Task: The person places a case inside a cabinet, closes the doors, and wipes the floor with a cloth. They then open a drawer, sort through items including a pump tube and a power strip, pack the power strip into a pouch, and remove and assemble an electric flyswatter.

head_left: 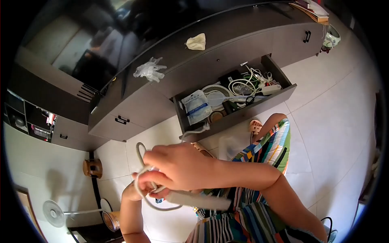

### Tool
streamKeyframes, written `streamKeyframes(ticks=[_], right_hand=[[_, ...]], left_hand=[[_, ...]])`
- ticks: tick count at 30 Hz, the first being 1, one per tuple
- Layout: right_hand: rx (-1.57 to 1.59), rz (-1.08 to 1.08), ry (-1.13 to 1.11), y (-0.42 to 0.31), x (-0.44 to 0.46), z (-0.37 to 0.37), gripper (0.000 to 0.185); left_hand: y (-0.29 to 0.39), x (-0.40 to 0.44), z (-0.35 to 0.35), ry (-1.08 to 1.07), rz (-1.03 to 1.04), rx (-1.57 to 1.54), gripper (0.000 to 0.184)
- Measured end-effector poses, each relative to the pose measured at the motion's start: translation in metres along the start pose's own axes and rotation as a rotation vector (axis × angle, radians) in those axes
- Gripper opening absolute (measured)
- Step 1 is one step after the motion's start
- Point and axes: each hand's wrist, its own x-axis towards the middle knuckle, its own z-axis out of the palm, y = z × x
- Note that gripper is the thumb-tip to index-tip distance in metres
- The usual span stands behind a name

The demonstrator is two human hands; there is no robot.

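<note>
Nearest, from six to seven o'clock: striped, many-coloured clothing over lap and legs. At seven, right hand, back upward, grip closed on looped pale cord. Just past seven, left hand, partly hidden behind the right, grip narrow, fingers bent round the same coils. Loops hanging open around both; one loose end reaching up toward the drawer, blurred. Just below the right hand, toward six, a pale bar, also blurred; cannot tell which hand bears it.

Farther, at two: open drawer, holding a blue-and-white packet at its left end, a round tape roll, and tangled white cable toward the right. Sandal on pale tiled floor just below.

Beyond, along the cabinet top: crumpled clear glove at eleven, cream pouch at twelve, papers between one and two. Off at eight: wooden stool, white fan.
</note>
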Motion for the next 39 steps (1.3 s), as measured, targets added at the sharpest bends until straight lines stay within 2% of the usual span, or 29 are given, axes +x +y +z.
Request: streamKeyframes(ticks=[1,2,3,4,5,6,7,8,11,13,14,16,17,18,19,20,22,23,24,26,27,28,30,32,35,38,39], right_hand=[[0.017,0.167,0.011,0.000,0.001,-0.001,0.016],[0.047,0.207,0.016,0.009,-0.001,0.001,0.016],[0.077,0.244,0.020,0.026,-0.006,0.007,0.016],[0.106,0.278,0.025,0.042,-0.012,0.014,0.017],[0.264,0.294,0.028,0.054,-0.019,0.019,0.012],[0.240,0.328,-0.007,0.062,-0.027,0.028,0.013],[0.216,0.362,-0.038,0.066,-0.038,0.038,0.013],[0.193,0.398,-0.070,0.063,-0.043,0.044,0.013],[0.273,0.509,-0.150,0.061,-0.046,0.052,0.019],[0.374,0.546,-0.187,0.070,-0.049,0.057,0.022],[0.491,0.553,-0.287,0.073,-0.053,0.057,0.021],[0.722,0.556,-0.487,0.080,-0.065,0.055,0.021],[0.799,0.634,-0.442,0.080,-0.084,0.067,0.024],[0.753,0.665,-0.538,0.079,-0.103,0.068,0.024],[0.705,0.696,-0.634,0.073,-0.115,0.065,0.025],[0.641,0.761,-0.921,0.081,-0.131,0.075,0.029],[0.619,0.346,-0.579,0.089,-0.180,0.101,0.028],[0.365,0.446,-0.653,0.086,-0.184,0.095,0.025],[0.105,0.538,-0.718,0.081,-0.187,0.089,0.023],[0.082,0.533,-0.803,0.053,-0.138,0.062,0.021],[0.071,0.536,-0.844,0.038,-0.111,0.048,0.020],[-0.001,0.412,-0.796,0.028,-0.094,0.041,0.021],[-0.189,0.151,-0.608,0.021,-0.067,0.031,0.021],[-0.400,-0.117,-0.324,0.023,-0.048,0.027,0.019],[-0.264,-0.120,-0.108,0.039,-0.044,0.030,0.022],[-0.043,-0.161,-0.243,0.036,-0.042,0.021,0.022],[-0.085,-0.322,-0.072,0.045,-0.048,0.031,0.040]], left_hand=[[0.001,0.008,0.002,-0.140,0.103,-0.239,0.071],[0.002,0.012,0.005,-0.277,0.207,-0.478,0.073],[0.012,0.001,0.016,-0.027,0.239,-0.380,0.080],[0.018,0.002,0.017,-0.075,0.336,-0.408,0.075],[0.024,0.006,0.015,-0.122,0.435,-0.433,0.071],[0.029,0.008,0.014,-0.172,0.534,-0.455,0.067],[0.032,0.007,0.023,0.053,0.559,-0.557,0.048],[0.031,0.000,0.009,0.058,0.365,-0.372,0.035],[0.027,0.004,0.013,0.023,0.393,-0.415,0.018],[0.037,0.000,0.022,0.320,0.393,-0.409,0.020],[0.040,-0.003,0.026,0.472,0.392,-0.406,0.022],[0.030,-0.023,-0.002,0.592,0.568,-0.515,0.031],[0.032,-0.028,-0.013,0.678,0.635,-0.588,0.025],[0.038,-0.030,-0.020,0.750,0.671,-0.669,0.014],[0.042,-0.034,-0.032,0.809,0.721,-0.693,0.012],[0.045,-0.035,-0.041,0.869,0.770,-0.718,0.009],[0.041,-0.030,-0.054,1.232,0.828,-0.543,0.009],[0.030,-0.030,-0.067,1.375,0.780,-0.170,0.014],[0.018,-0.026,-0.070,1.589,0.561,0.250,0.020],[-0.005,-0.012,-0.071,1.287,0.234,0.491,0.021],[-0.018,0.005,-0.057,1.184,0.169,0.649,0.024],[-0.027,0.022,-0.041,1.073,0.108,0.803,0.030],[-0.028,0.023,-0.025,0.524,-0.067,0.755,0.041],[-0.025,0.020,-0.016,0.141,-0.039,0.430,0.043],[0.004,0.029,0.005,-0.235,-0.317,0.768,0.040],[-0.005,0.019,0.006,-0.337,-0.271,0.513,0.036],[-0.008,0.021,0.007,-0.419,-0.140,0.398,0.035]])
